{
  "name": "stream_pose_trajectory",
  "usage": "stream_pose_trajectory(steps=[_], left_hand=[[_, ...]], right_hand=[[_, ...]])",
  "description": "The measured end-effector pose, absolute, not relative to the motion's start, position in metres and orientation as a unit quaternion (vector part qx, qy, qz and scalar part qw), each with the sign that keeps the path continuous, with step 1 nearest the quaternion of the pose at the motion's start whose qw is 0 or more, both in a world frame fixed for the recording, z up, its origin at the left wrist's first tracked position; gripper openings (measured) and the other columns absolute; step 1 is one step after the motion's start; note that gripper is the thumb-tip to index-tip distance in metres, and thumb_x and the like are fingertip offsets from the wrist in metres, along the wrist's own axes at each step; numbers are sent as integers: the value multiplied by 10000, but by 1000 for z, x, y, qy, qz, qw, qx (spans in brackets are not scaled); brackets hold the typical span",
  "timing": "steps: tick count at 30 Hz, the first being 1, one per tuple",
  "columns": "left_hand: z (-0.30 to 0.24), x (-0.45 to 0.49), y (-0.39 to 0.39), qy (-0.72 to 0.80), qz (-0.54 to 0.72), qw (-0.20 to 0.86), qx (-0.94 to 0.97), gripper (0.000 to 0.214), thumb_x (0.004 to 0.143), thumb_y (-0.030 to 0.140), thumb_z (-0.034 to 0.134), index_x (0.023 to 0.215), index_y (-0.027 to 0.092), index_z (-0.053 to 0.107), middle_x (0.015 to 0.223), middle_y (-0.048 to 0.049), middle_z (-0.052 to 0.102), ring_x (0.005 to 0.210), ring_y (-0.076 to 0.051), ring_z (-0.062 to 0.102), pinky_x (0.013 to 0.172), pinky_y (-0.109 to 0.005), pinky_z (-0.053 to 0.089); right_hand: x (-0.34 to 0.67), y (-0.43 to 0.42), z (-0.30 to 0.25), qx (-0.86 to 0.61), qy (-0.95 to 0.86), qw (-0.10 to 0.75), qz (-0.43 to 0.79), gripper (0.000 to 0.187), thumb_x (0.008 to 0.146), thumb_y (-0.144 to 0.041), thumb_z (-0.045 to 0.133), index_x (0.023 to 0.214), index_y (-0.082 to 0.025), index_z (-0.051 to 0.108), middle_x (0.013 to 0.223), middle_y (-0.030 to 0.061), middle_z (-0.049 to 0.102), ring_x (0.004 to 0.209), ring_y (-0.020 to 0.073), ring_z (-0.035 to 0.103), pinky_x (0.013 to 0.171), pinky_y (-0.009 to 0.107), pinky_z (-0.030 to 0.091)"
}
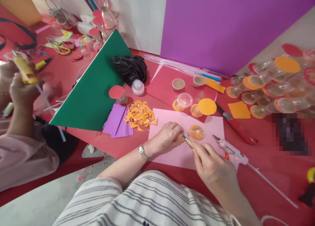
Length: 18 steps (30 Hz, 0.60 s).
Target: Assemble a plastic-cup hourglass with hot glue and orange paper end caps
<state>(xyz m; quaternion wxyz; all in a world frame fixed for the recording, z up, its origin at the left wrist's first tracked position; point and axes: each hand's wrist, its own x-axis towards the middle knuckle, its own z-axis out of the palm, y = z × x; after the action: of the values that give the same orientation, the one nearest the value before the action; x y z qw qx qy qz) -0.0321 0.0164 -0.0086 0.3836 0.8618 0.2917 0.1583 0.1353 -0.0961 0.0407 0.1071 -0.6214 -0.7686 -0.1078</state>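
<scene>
My left hand (167,137) is closed around a small clear cup with an orange base (180,138), held low over the pink sheet (162,157). In my right hand (213,165) is a slim tool with a tan handle and a metal tip (188,142). Its tip meets the cup, or comes very close to it. A clear plastic cup piece on orange (197,132) lies on the sheet just beyond my hands. To the right of them rests a pale pink glue gun (232,151) with a long glue stick in its back.
Orange scraps (140,113) and purple cards (119,121) lie left, beside a green board (98,94). Red-handled scissors (238,130) lie right, below stacked sand-filled cups (270,84). At far left a co-worker's hand (24,91) holds a yellow glue gun (24,68).
</scene>
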Motion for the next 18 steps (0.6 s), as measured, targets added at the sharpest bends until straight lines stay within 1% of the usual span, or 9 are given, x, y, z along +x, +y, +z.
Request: stream_pose_trajectory(steps=[4,8,12,14,16,18], left_hand=[[-6,-33,16,289,166,391,858,187,852,214,655,1008,178,559,1026,-86,631,953,-231,571,884,-350,478],[-3,-32,16,276,165,399,859,165,839,162,608,997,182,567,1011,-82,643,962,-224,590,920,-360,469],[-3,-31,17,277,156,400,860,277,757,71,570,1012,179,581,1050,-88,647,986,-226,591,943,-367,469],[-4,-32,17,273,158,401,860,355,722,35,551,1046,174,588,1081,-90,646,1035,-230,584,978,-371,456],[-3,-33,17,268,160,403,861,416,713,18,541,1094,177,592,1115,-89,642,1099,-238,565,1015,-379,438],[-2,-34,17,270,155,405,859,457,722,36,574,1153,188,585,1165,-91,626,1147,-254,540,1035,-396,429]], right_hand=[[130,-97,47,-603,-780,108,-122,275,967,-119,500,1132,-151,718,681,-31,614,534,63,568,548,240,356],[132,-104,51,-613,-773,122,-107,265,977,-132,487,1090,-157,725,693,-25,629,540,76,568,552,248,352],[141,-111,46,-633,-761,130,-62,244,987,-200,497,1124,-181,698,777,-18,679,549,79,572,574,229,384],[144,-113,43,-645,-749,143,-53,239,992,-223,487,1115,-184,688,800,-14,691,566,83,586,572,223,394],[145,-113,40,-649,-744,154,-51,231,994,-233,482,1093,-178,683,794,-9,692,570,89,591,563,224,395],[145,-111,37,-646,-745,162,-41,226,994,-235,480,1081,-173,679,783,-4,689,570,92,594,563,225,399]])
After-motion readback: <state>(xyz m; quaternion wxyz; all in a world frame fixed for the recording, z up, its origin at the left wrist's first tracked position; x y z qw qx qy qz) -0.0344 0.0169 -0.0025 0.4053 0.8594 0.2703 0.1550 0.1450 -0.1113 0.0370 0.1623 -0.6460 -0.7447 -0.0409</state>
